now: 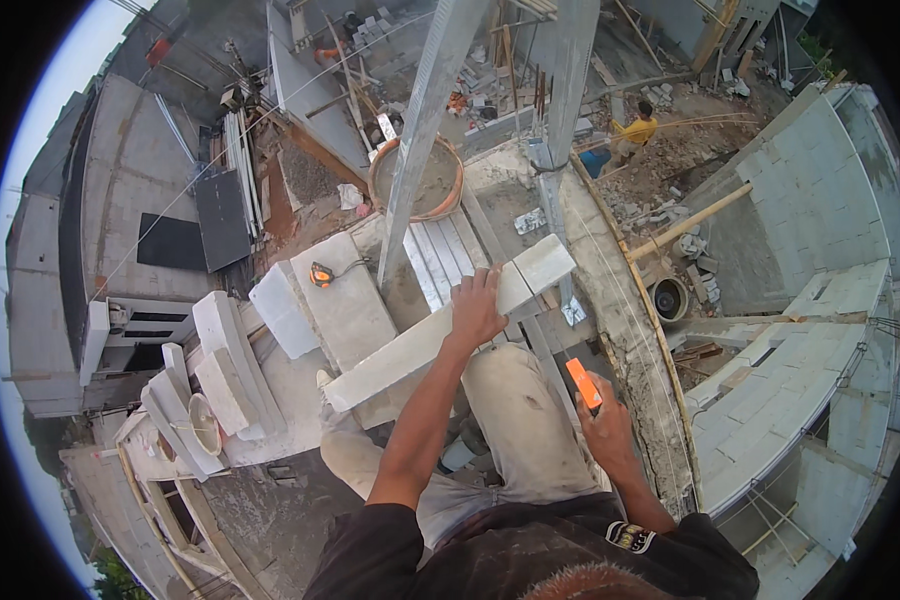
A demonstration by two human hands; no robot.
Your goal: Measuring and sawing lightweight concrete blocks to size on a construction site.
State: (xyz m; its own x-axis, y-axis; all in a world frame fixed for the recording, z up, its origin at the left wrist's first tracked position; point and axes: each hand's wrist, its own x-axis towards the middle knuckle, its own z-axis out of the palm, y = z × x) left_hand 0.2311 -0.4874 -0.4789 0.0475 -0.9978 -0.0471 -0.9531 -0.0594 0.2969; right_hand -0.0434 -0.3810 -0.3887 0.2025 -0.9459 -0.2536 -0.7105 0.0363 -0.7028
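A long, narrow pale-grey concrete block [395, 357] lies slantwise in front of me, with a thin line across it near its far right end. My left hand [478, 308] grips it from above, fingers over its far edge. My right hand [606, 425], to the right of my knee, closes round an orange tool [583, 384] with a dark part beside the orange. The rest of that tool is hidden, so its kind is unclear. To the left, an orange and black tape measure [320, 274] rests on a wide pale slab [345, 300].
Metal posts [420, 130] rise ahead, beside a round tub [440, 209] of grey mix. Several cut blocks [232, 350] stand at left. A rough wall edge with timber [660, 370] drops away at right. Below, a person in yellow [638, 130] works among rubble. Strings cross the site.
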